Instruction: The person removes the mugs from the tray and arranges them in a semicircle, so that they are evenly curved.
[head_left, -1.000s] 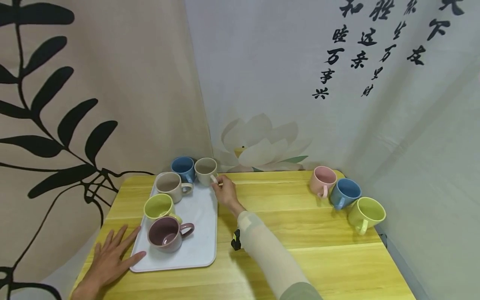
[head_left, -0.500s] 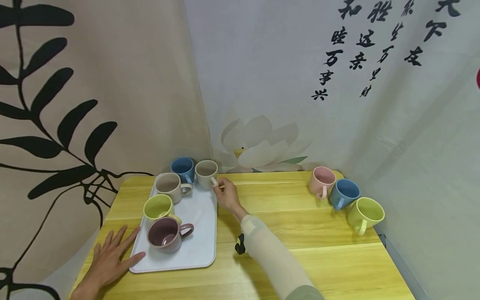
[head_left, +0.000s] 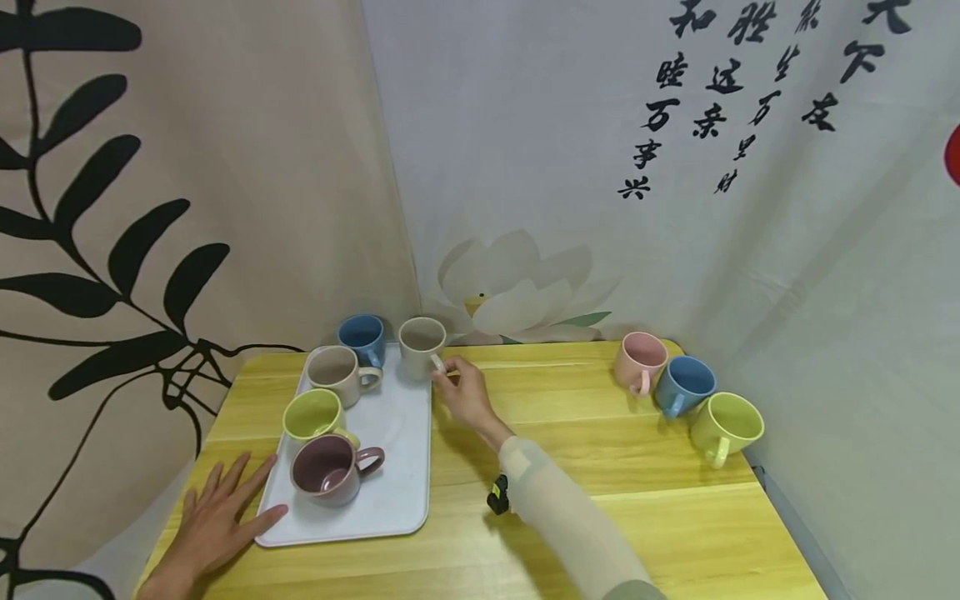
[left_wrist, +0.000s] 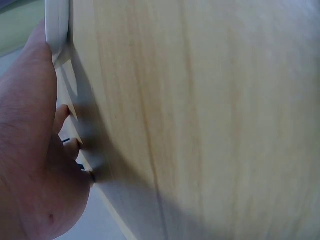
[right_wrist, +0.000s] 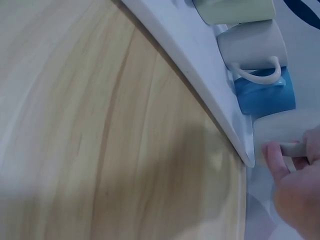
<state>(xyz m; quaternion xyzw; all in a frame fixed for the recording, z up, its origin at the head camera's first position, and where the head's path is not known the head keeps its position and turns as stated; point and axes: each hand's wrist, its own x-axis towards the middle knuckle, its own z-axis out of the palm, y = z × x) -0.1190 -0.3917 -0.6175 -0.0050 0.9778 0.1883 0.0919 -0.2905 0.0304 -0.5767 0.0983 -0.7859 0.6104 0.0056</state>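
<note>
Holds a beige mug [head_left: 420,348] by the handle [head_left: 437,362] in pinched fingers of the right hand [head_left: 468,395], just to their left at the tray's [head_left: 397,475] far right corner, well away from the left hand [head_left: 216,523], spread wide at the near left edge.

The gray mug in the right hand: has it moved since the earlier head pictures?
Yes, the gray mug shifted right, away from the neighboring blue mug.

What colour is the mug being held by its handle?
The mug is greyish beige, clearest in the head view.
</note>
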